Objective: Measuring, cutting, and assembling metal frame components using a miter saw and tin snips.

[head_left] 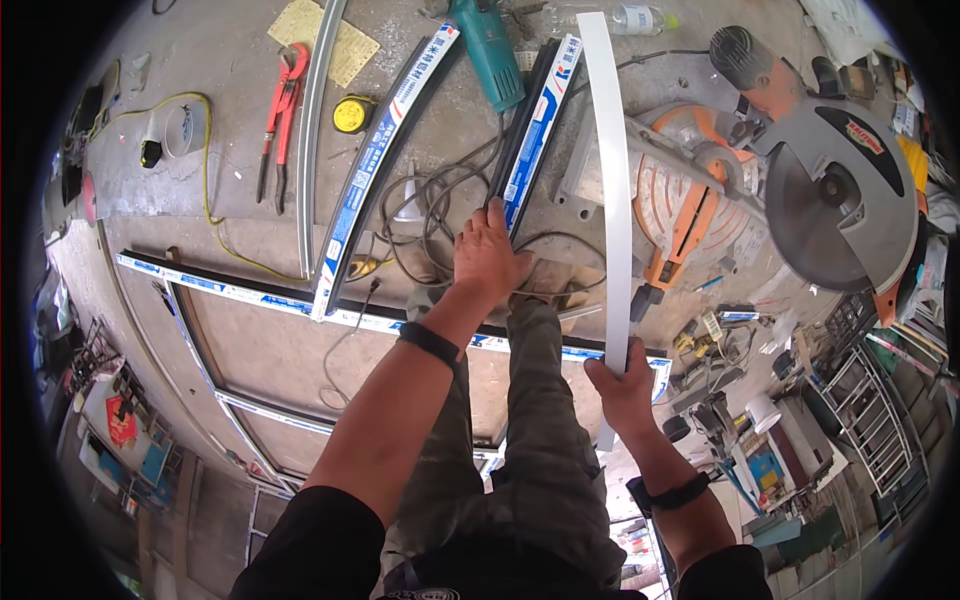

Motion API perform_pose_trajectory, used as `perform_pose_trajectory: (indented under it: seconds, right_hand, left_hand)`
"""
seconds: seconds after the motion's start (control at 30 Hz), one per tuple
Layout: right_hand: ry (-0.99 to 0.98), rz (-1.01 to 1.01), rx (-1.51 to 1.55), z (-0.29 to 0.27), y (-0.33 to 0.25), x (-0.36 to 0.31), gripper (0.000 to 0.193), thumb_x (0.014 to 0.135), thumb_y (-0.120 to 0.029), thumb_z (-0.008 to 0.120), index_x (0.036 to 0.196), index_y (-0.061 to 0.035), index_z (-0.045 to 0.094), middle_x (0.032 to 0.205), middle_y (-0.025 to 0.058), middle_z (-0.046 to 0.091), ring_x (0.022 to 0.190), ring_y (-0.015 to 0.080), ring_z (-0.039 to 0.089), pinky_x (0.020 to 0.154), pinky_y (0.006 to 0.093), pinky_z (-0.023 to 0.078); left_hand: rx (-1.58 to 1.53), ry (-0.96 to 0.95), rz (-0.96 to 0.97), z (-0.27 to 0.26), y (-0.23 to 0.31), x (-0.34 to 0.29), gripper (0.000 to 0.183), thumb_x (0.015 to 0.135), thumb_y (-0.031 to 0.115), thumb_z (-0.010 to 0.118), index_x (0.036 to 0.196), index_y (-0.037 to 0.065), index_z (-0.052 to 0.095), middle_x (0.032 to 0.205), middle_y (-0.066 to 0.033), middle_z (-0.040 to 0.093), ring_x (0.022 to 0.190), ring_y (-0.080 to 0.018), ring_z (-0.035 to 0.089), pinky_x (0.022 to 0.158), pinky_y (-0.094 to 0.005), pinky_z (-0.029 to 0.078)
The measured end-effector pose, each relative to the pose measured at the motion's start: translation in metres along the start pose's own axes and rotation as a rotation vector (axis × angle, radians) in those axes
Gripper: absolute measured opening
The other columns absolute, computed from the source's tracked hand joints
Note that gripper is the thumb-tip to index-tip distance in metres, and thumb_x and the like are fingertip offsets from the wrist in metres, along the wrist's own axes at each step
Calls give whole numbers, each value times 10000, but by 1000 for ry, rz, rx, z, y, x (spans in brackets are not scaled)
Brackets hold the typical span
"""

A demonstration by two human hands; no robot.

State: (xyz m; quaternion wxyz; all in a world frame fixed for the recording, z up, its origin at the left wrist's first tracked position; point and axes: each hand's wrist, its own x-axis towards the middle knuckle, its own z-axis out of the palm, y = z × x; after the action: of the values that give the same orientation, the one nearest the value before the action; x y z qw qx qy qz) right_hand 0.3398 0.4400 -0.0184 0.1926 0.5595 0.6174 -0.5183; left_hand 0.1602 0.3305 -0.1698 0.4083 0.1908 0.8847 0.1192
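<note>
My left hand [487,250] is at the near end of a short dark aluminium profile [540,130] with blue-and-white protective film. Its fingers are bent over the profile's end, partly hiding it. In my right hand [624,385] is a long white strip [607,160], gripped near its lower end with the thumb across it. The strip stretches away from me, past the miter saw's left side. Left of the short profile lies a longer film-covered profile [375,160]. Loops of dark cable [430,215] lie between these two profiles.
A miter saw [830,190] with a large bare blade stands at the right. A teal power tool [490,60], red pipe wrench [285,110], yellow tape measure [352,115] and plastic bottle [640,19] lie farther off. A film-covered frame [230,290] spans the floor near my legs.
</note>
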Motion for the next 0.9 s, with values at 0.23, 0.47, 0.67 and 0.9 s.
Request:
perform_pose_trajectory:
  seconds: [0.23, 0.47, 0.67, 0.9]
  right_hand:
    - [-20, -191, -61, -14, 24, -6, 401, 832, -205, 706, 1132, 0, 537, 840, 155, 665, 733, 294, 667, 684, 360, 523]
    - [-31, -509, -368, -40, 2, -28, 406, 737, -89, 711, 1113, -44, 565, 977, 153, 631, 898, 377, 617, 755, 455, 505]
    - [121, -871, -480, -76, -66, -67, 476, 575, 5, 620, 1043, -70, 575, 954, 112, 631, 883, 338, 585, 831, 459, 455]
    - [436, -1223, -720, -119, -142, -98, 277, 702, -20, 495, 960, -101, 554, 951, 81, 646, 919, 262, 612, 984, 492, 396]
  left_hand:
    - [-190, 44, -35, 11, -21, 32, 735, 695, 191, 712, 1319, 3, 371, 1142, -271, 556, 1064, -424, 579, 921, -442, 491]
    - [-1013, -207, -354, -37, -61, -12, 571, 693, 156, 678, 1221, -25, 557, 1176, -213, 617, 1060, -279, 611, 920, -338, 478]
    - [-1024, -355, -114, -148, -30, -102, 634, 668, 70, 575, 1286, -24, 469, 1042, -120, 583, 928, -210, 544, 883, -286, 423]
    - [-1346, -256, -30, -204, -48, -143, 783, 634, 264, 687, 1350, 21, 485, 1089, -69, 634, 985, -183, 606, 912, -303, 467]
